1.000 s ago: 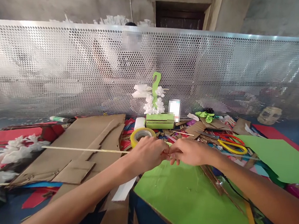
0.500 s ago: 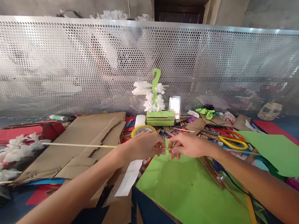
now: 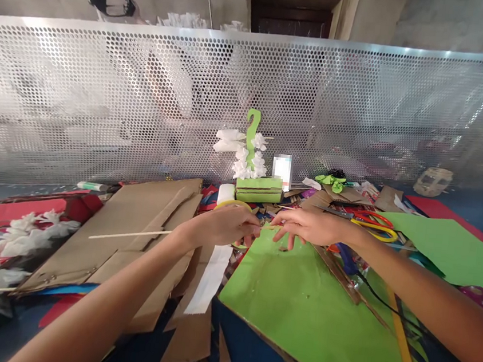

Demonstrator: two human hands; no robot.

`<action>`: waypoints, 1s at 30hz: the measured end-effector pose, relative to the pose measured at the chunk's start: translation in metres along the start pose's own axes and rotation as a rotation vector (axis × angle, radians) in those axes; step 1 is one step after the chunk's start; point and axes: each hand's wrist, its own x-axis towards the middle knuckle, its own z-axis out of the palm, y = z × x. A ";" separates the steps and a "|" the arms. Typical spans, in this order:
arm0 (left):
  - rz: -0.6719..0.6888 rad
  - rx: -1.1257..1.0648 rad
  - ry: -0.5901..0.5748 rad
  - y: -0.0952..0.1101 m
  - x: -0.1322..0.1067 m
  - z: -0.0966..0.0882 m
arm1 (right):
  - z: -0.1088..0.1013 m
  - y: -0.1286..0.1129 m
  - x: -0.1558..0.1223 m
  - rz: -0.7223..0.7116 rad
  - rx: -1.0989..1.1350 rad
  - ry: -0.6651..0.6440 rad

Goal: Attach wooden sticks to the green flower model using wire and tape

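Note:
A thin wooden stick (image 3: 127, 234) runs from above the brown cardboard, behind my left forearm, to my fingers. My left hand (image 3: 229, 224) is closed on it near its right end. My right hand (image 3: 308, 227) meets the tip with thumb and forefinger, its other fingers loosely bent and apart. Both hands are over the far corner of a green board (image 3: 306, 309). Just behind my left hand is a roll of yellow tape (image 3: 235, 204), partly hidden. A strip of white paper (image 3: 209, 278) lies below that hand.
A green stand with white paper tufts (image 3: 250, 162) is at the back, before a perforated metal screen (image 3: 361, 107). Scissors (image 3: 377, 227) lie beyond my right forearm. Brown cardboard (image 3: 147, 211) and a red box (image 3: 44, 209) are left; a blue glue gun (image 3: 347, 261) is right.
The stick's left end has shifted right, away from the white paper tufts at left. My left hand has edged left, and my right hand's fingers have spread somewhat.

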 end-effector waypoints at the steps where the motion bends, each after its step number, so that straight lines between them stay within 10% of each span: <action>1: -0.001 0.007 0.007 0.000 0.000 0.000 | 0.000 0.000 0.000 -0.009 -0.007 0.009; 15: 0.001 0.032 -0.050 0.000 0.000 0.001 | 0.030 0.003 0.009 -0.169 -0.874 0.406; 24: 0.005 0.071 -0.003 -0.002 0.002 0.002 | 0.014 -0.003 0.007 -0.126 -0.580 0.218; 30: 0.014 0.173 0.110 -0.003 0.002 0.003 | 0.004 -0.003 0.005 -0.094 -0.512 0.334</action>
